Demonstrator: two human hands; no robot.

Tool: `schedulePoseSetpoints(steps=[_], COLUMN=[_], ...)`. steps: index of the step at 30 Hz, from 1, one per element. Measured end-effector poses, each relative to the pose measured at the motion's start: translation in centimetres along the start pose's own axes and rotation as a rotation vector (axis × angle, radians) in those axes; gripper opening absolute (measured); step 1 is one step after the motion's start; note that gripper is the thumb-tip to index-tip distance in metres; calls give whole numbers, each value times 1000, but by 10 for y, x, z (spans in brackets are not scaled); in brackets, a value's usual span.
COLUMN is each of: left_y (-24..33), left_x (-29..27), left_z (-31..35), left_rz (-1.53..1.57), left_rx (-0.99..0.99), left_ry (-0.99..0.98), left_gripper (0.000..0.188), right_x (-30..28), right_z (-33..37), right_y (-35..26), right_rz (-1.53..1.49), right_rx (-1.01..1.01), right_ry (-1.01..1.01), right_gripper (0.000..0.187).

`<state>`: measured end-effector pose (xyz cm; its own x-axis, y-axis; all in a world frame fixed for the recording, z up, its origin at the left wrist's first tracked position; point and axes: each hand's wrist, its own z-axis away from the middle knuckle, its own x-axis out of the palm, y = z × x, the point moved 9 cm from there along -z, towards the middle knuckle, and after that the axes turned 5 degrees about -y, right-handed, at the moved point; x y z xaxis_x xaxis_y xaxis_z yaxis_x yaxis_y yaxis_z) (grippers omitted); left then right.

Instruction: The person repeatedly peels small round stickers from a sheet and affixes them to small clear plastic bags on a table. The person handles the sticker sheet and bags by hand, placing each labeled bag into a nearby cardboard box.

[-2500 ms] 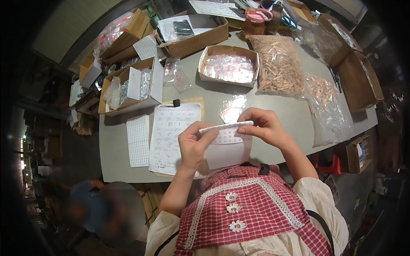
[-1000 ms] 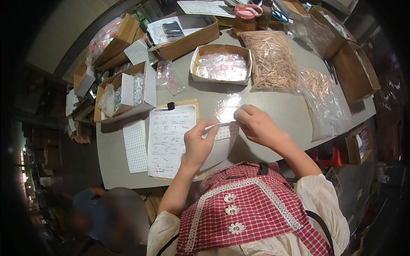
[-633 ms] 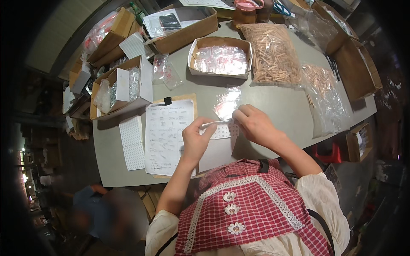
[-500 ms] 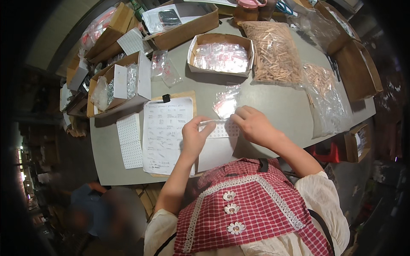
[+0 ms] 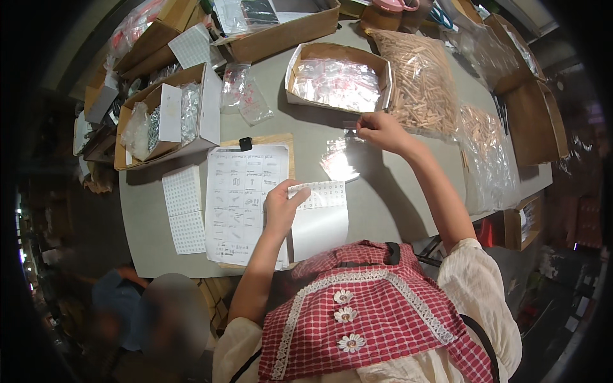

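Observation:
My left hand [image 5: 285, 207] grips the upper left corner of a white sticker sheet [image 5: 322, 195], thumb on top; small printed squares fill its upper part, and the lower part is blank. Beyond the sheet lies a small pile of clear zip bags [image 5: 340, 159], shining under the light. At the far end of that pile, my right hand [image 5: 385, 132] is closed in a pinch. What sits between its fingertips is too small to make out. An open white carton [image 5: 292, 94] of more clear zip bags stands just past my right hand.
Left of the sticker sheet are a clipboard with a printed page [image 5: 239, 191] and another sticker sheet [image 5: 185, 210]. A carton of hardware bags [image 5: 207, 108] stands far left. Large bags of wooden dowels [image 5: 424, 83] lie to the right. Another person [image 5: 121, 306] is at lower left.
My right hand has left the sticker sheet and moved away from me to the far end of the zip bags. My left hand still holds the sheet. The whole view has shifted slightly.

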<state>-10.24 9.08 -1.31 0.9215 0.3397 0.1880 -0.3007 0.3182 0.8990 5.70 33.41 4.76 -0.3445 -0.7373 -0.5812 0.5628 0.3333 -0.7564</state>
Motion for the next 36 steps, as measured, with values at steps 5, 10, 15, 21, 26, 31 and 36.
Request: schedulePoseSetpoints(steps=[5, 10, 15, 21, 26, 31, 36], left_y=[0, 2, 0, 2, 4, 2, 7], left_x=[-1, 0, 0, 1, 3, 1, 3], left_z=[-3, -2, -2, -1, 0, 3, 3], left_rz=[-46, -27, -40, -3, 39, 42, -10], left_rx=[-18, -17, 3, 9, 44, 86, 83], left_ry=[1, 11, -12, -18, 10, 27, 18], left_gripper=[23, 22, 21, 18, 16, 15, 15], right_x=[10, 3, -22, -14, 14, 7, 1], right_z=[-9, 9, 43, 33, 3, 0, -5], right_y=[21, 47, 65, 26, 42, 33, 31], right_rz=[300, 266, 460, -6, -290, 14, 398], right_rx=[48, 178, 319, 45, -6, 27, 145], right_ry=[105, 232, 96, 88, 280, 497, 491], right_gripper=[28, 32, 38, 26, 17, 15, 27])
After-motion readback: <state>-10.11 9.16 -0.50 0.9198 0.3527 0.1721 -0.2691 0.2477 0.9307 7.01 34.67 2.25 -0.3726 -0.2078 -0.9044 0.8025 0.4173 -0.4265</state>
